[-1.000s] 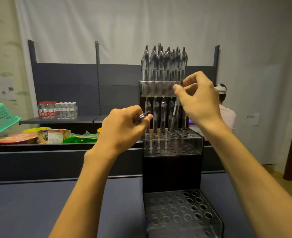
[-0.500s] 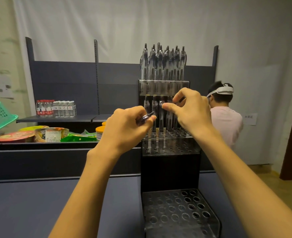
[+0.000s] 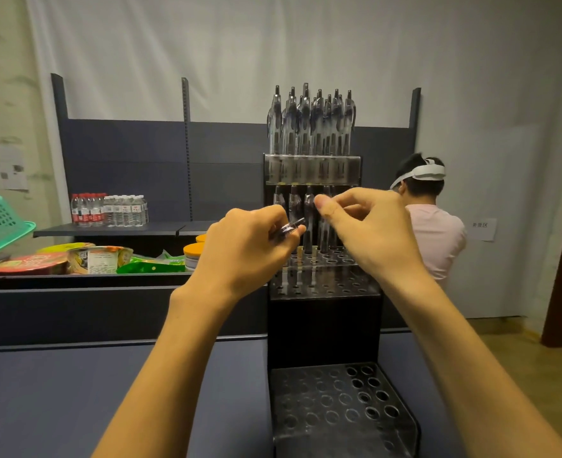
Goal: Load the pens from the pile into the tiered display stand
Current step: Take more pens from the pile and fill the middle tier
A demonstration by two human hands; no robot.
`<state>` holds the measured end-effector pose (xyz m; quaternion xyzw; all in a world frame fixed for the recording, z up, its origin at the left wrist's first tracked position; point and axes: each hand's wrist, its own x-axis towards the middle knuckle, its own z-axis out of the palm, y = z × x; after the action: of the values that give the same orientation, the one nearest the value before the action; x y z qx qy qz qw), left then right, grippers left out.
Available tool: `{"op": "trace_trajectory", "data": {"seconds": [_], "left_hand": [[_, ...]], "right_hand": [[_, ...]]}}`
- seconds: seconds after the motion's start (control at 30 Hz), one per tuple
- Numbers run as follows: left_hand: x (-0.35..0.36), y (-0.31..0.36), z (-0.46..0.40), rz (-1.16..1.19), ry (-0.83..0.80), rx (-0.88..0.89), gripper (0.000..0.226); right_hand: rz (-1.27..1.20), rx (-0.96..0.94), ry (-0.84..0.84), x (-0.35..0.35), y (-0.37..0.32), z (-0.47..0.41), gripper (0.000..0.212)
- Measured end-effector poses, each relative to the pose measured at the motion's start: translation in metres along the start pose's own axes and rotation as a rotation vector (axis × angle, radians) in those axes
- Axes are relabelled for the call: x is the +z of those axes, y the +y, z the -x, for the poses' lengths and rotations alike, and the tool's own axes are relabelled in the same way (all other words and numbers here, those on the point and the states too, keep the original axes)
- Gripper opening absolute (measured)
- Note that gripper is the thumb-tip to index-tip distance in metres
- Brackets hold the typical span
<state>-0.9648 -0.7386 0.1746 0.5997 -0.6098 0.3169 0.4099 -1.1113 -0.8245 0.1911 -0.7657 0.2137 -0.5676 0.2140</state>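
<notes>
Dark blue shop counter w/ black three-tier perforated pen display stand (image 3: 326, 328): top tier full, middle partly, bottom tier bare.

Clear-barrelled black-ink pens (image 3: 291, 226) sit clamped in left hand (image 3: 250, 249), curled round them; long axis slants up-right toward stand, which end leads unclear. Right hand (image 3: 375, 233) reaches for them, thumb and fingertips apart, nothing held. Pile not in view.
</notes>
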Motion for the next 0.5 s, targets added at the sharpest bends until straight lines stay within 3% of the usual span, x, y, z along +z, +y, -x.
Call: {"op": "trace_trajectory", "data": {"seconds": [0.17,0.4,0.5], "left_hand": [[0.003,0.007,0.003,-0.018,-0.007,0.042,0.024],[-0.002,0.012,0.003,-0.079,0.019,0.036,0.028],[-0.007,0.01,0.008,-0.113,-0.009,0.009,0.028]], "right_hand": [[-0.09,0.079,-0.275,-0.002,-0.012,0.012,0.021],[-0.269,0.151,-0.253,0.0,-0.017,0.015,0.017],[-0.324,0.231,-0.147,0.0,-0.015,0.013,0.024]]}}
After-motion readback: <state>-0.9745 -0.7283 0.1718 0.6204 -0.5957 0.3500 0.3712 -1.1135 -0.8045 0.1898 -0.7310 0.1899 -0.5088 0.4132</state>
